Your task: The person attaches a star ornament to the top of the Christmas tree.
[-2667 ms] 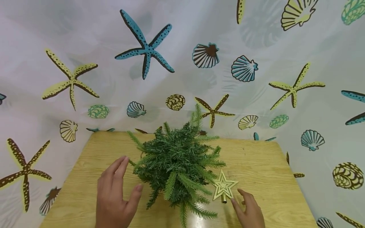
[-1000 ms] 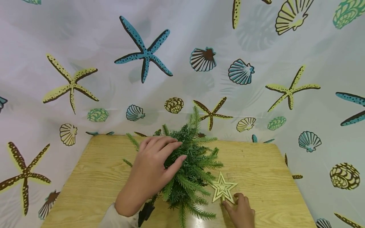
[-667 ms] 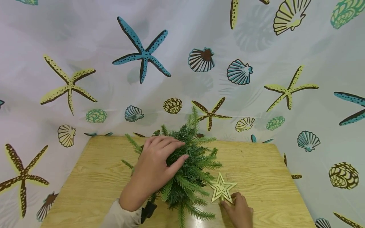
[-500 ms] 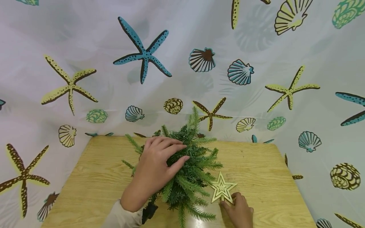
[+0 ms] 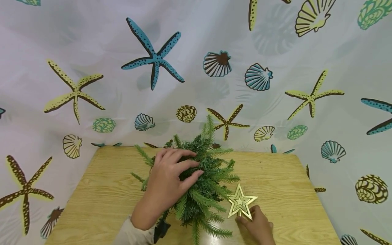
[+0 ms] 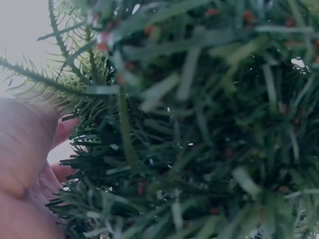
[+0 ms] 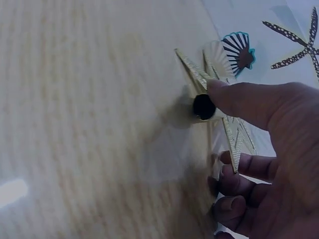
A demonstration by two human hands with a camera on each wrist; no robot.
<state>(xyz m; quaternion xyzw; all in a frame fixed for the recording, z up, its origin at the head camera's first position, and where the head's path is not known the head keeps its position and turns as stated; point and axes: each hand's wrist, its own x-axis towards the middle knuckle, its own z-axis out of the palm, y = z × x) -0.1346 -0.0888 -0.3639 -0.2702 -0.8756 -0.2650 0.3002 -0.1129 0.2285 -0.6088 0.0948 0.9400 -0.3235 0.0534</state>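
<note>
A small artificial Christmas tree [image 5: 211, 180] with green needles stands mid-table, its lower part largely hidden by foliage. My left hand [image 5: 166, 180] reaches over its upper left side, fingers and thumb curved round the needles. In the left wrist view foliage fills most of the picture, and the left palm [image 6: 25, 164] shows at the edge with fingers partly behind the needles. Right of the tree is a gold star tree topper [image 5: 240, 201]. My right hand [image 5: 260, 226] pinches its short tube. The right wrist view shows the topper [image 7: 232, 144] tilted, with the tube's dark open end facing the camera.
The light wooden table [image 5: 275, 183] carries the tree and the topper. A white curtain [image 5: 190, 92] printed with starfish and shells hangs behind it and along both sides. A dark object [image 5: 161, 231] shows beside the left cuff.
My left hand has moved from beside the tree onto its foliage. My right hand has taken hold of the topper's tube, and the star has just shifted slightly to the right and tilted.
</note>
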